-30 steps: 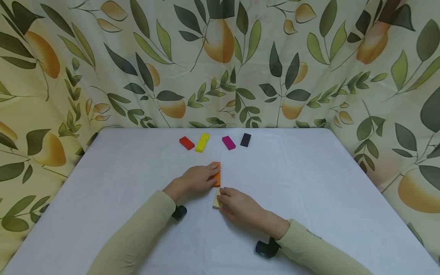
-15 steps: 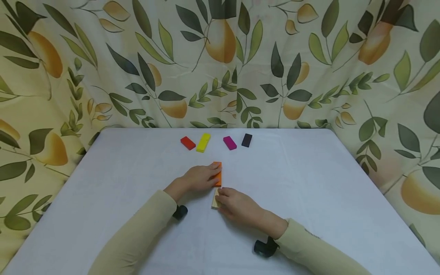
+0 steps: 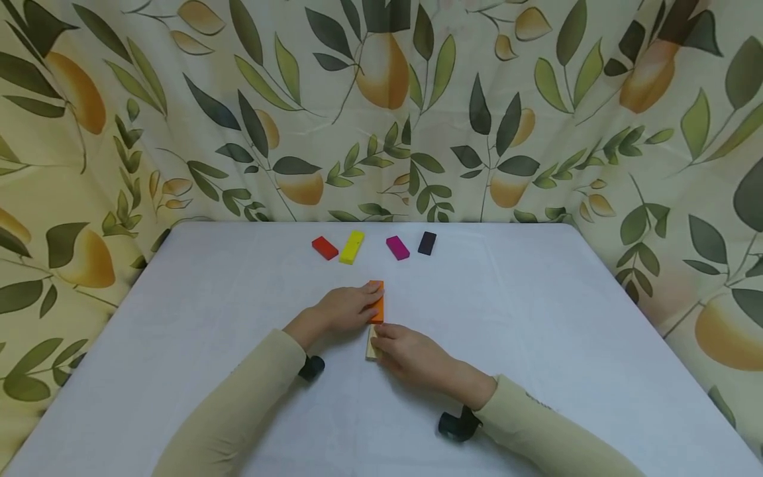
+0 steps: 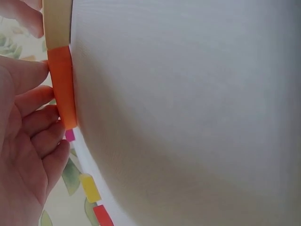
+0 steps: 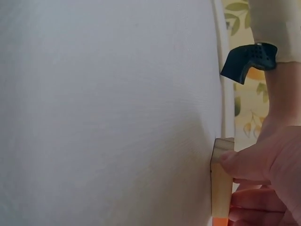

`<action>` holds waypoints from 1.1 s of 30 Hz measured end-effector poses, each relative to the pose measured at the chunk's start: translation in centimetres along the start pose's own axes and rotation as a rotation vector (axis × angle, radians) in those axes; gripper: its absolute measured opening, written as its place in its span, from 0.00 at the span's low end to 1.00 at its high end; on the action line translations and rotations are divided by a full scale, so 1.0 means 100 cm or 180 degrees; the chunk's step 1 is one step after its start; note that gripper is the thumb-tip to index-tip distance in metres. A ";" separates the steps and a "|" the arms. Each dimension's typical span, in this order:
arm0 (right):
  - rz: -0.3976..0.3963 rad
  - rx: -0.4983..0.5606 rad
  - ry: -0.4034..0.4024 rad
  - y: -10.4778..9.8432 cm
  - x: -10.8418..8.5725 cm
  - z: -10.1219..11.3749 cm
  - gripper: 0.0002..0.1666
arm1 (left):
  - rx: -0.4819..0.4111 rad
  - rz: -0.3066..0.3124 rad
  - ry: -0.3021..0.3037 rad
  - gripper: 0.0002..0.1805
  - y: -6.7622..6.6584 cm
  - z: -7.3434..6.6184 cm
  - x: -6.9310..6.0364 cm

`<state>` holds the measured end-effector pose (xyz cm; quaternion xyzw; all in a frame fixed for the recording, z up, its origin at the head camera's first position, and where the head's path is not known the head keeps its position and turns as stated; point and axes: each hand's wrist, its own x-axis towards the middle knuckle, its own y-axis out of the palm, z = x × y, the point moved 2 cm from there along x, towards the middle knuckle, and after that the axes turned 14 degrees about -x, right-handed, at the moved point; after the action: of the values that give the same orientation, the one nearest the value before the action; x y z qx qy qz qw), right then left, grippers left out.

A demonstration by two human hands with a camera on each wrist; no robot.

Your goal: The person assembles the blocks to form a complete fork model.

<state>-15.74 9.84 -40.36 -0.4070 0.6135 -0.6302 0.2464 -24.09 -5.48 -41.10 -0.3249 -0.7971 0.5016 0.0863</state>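
Note:
An orange block lies lengthwise on the white table, held by my left hand from its left side. In the left wrist view, the thumb and fingers touch the top and side of this orange block. Directly nearer to me is a bare wooden block, end to end with the orange one. My right hand pinches it from the right and covers part of it. The right wrist view has the thumb on the near end of the wooden block, fingers along its side.
Farther back lie a red block, a yellow block, a magenta block and a black block. Behind the white-covered table hangs a patterned curtain. Dark wrist cameras hang under both sleeves.
My right hand has shifted slightly left, and the wooden block's near end has swung left, bringing it more in line with the orange block. The left hand stays in place.

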 end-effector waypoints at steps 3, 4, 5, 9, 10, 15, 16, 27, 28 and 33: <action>0.0043 0.0030 0.0012 0.001 0.001 -0.001 0.18 | 0.0001 0.0004 0.0008 0.30 0.001 0.001 0.001; 0.0059 0.0045 0.0020 0.001 0.002 -0.001 0.19 | 0.0002 0.0001 0.0008 0.30 0.001 0.001 0.001; 0.0072 0.0061 0.0026 0.001 0.002 -0.001 0.19 | 0.0015 -0.0005 0.0011 0.30 0.001 0.001 0.001; 0.0099 0.0089 0.0040 0.001 0.003 -0.002 0.19 | 0.0030 -0.0004 0.0006 0.29 0.001 0.001 0.002; 0.0103 0.0099 0.0043 0.001 0.003 -0.003 0.19 | 0.0032 0.0003 0.0006 0.29 0.001 0.001 0.003; 0.0118 0.0168 0.0049 0.002 0.002 -0.003 0.19 | 0.0032 0.0037 -0.0018 0.30 0.001 0.001 0.003; 0.0118 0.0182 0.0044 0.002 0.002 -0.004 0.19 | 0.0032 0.0037 -0.0020 0.30 0.001 0.001 0.003; 0.0005 0.0078 -0.0028 0.005 0.003 -0.007 0.18 | 0.0030 0.0001 -0.0033 0.30 0.003 0.004 0.004; 0.0007 0.0075 -0.0024 0.005 0.003 -0.007 0.18 | 0.0024 0.0001 -0.0027 0.30 0.003 0.005 0.005; 0.0010 0.0109 -0.0049 0.005 0.003 -0.008 0.19 | 0.0022 0.0006 0.0003 0.30 0.004 0.005 0.004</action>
<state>-16.69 9.96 -40.69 -0.4067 0.6013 -0.6371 0.2590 -24.47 -5.55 -41.72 -0.3256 -0.7950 0.5043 0.0872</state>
